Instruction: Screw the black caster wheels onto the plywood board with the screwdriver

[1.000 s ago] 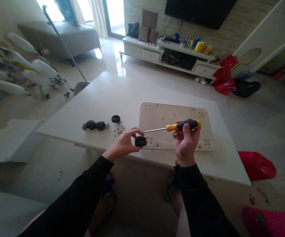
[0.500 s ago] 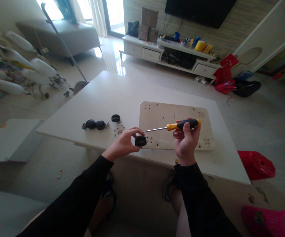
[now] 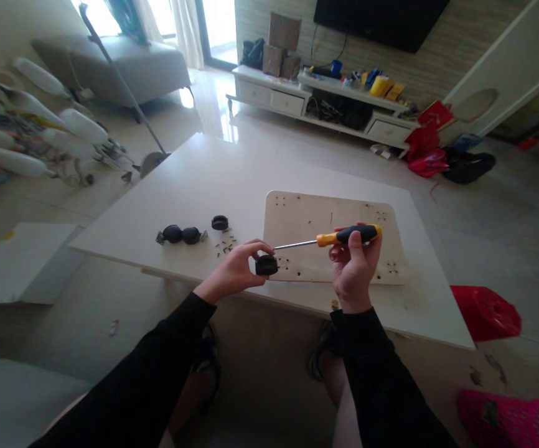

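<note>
My left hand (image 3: 238, 269) is closed around a black caster wheel (image 3: 266, 266) above the front edge of the white table. In my right hand (image 3: 357, 267) is a screwdriver (image 3: 350, 235) with a yellow and black handle, its shaft pointing left. The tip reaches my left fingertips beside the caster; whether it touches a screw is too small to tell. Beneath both hands lies a pale board (image 3: 330, 214) with groups of holes near its corners. Further left are two black casters (image 3: 182, 234) side by side, another caster (image 3: 220, 223) and several small screws (image 3: 225, 246).
The white table (image 3: 167, 193) spans the middle, its front edge close to my knees. On the right floor stand a red stool (image 3: 487, 312) and a pink basket (image 3: 516, 420). A white box (image 3: 22, 264) sits at left. Beyond is a cluttered TV cabinet (image 3: 269, 99).
The whole view has shifted very slightly. Both hands keep their grips, and the caster and screwdriver stay in nearly the same place.
</note>
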{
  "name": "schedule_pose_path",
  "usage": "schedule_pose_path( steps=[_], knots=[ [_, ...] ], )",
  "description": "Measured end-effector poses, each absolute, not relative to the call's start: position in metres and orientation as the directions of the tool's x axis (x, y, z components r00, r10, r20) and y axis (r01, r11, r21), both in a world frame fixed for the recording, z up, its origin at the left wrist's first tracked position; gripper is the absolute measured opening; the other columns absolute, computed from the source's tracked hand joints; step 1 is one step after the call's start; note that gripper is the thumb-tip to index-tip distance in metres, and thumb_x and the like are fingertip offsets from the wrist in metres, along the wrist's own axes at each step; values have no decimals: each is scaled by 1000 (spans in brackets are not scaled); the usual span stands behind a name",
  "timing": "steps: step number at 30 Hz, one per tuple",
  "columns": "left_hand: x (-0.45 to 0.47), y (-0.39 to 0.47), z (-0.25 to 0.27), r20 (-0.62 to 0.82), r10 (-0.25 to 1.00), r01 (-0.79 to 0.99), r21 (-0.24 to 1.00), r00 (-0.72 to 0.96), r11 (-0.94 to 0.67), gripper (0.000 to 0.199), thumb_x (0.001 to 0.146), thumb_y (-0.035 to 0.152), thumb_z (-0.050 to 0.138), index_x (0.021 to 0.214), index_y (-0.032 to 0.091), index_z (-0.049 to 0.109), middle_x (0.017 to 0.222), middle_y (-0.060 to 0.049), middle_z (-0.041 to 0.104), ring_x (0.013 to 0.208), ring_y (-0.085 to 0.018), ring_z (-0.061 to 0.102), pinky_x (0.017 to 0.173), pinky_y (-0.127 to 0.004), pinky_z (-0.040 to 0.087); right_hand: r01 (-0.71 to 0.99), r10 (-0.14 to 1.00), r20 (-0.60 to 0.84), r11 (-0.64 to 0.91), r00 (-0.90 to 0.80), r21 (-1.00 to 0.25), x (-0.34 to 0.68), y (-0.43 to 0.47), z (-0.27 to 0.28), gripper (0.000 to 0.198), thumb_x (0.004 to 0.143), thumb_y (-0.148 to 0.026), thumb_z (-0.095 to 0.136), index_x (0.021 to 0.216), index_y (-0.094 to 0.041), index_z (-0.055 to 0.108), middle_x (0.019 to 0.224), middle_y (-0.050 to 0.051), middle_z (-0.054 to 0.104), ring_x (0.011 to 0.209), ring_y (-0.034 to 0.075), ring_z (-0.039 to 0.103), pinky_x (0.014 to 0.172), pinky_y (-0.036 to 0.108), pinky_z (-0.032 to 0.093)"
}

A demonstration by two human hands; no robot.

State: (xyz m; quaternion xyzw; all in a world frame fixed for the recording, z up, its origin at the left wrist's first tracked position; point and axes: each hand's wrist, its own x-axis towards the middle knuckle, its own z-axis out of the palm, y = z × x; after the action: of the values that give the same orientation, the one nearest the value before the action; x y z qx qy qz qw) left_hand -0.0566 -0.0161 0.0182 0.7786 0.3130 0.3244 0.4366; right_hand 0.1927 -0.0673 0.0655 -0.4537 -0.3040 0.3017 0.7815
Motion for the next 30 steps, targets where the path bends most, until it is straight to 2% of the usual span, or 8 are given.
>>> schedule_pose_path(
  steps=[18,24,30],
  knots=[
    [-58,-17,21,246,769,217,869,591,-444,49,69,4,80,115,22,76,117,-4,76,93,-19,69,87,-35,58,-197,746,194,400,637,-895,195,-67,65,55,80,-56,90,114,-29,55,84,-4,80,47,6,56,45,18,43],
    [-58,-17,22,284,746,176,864,602,-471,47,72,4,78,115,21,76,118,-6,78,100,-21,71,89,-35,58,-198,744,183,392,643,-898,195,-65,65,56,79,-58,91,112,-29,55,82,-5,80,46,6,56,44,18,42],
    [-57,-17,23,295,730,170,856,617,-489,46,72,3,77,115,21,76,118,-6,79,100,-21,73,89,-36,59,-211,727,141,370,672,-905,197,-62,67,59,75,-63,93,99,-27,53,74,-7,78,41,4,52,41,15,37]
  ],
)
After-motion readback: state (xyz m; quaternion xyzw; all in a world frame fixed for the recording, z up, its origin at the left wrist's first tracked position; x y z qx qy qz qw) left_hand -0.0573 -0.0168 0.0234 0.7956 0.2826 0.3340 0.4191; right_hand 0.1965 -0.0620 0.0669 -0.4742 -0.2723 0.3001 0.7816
